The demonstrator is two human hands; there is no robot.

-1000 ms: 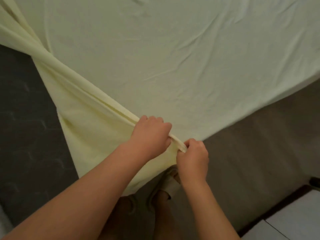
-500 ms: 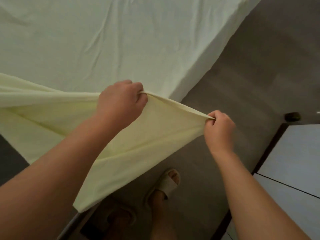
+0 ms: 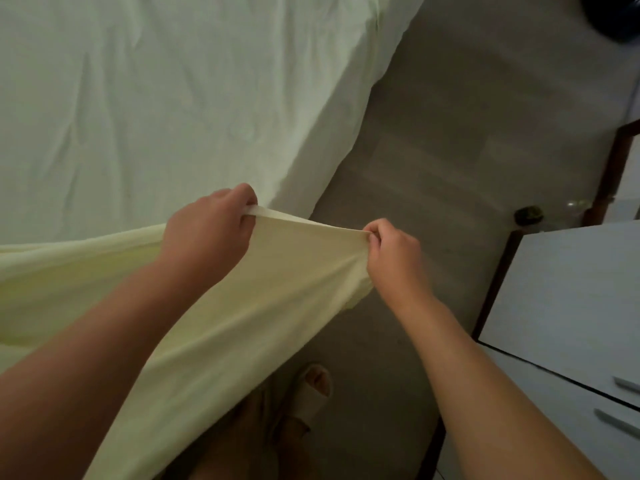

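Pale yellow sheet point(image 3: 277, 292) held up off the floor in front of the person, its hem stretched taut between both hands.

Left hand point(image 3: 207, 233): fingers curled over the hem, clenched round a bunched fold, knuckles up.

Right hand point(image 3: 393, 252): thumb and fingertips pinching the end of the hem, remaining fingers tucked in.

Hands near each other but apart. The left is a little higher in view and closer to the bed.

From the left hand the cloth runs off the left edge of view in long folds. Below the hem it hangs down in a slack panel, under the left forearm.

Bed point(image 3: 156, 98) beyond, covered in lighter, wrinkled fabric. Its side drops to the grey floor point(image 3: 450, 150) just past the left hand.

To the right: white drawer unit point(image 3: 571, 289) with bar handles, dark trim along its edge.

Small dark round object point(image 3: 528, 214) on the floor by the unit's far corner, possibly a door stop.

One foot in a pale slide sandal point(image 3: 310, 393) on the floor, just right of the hanging cloth
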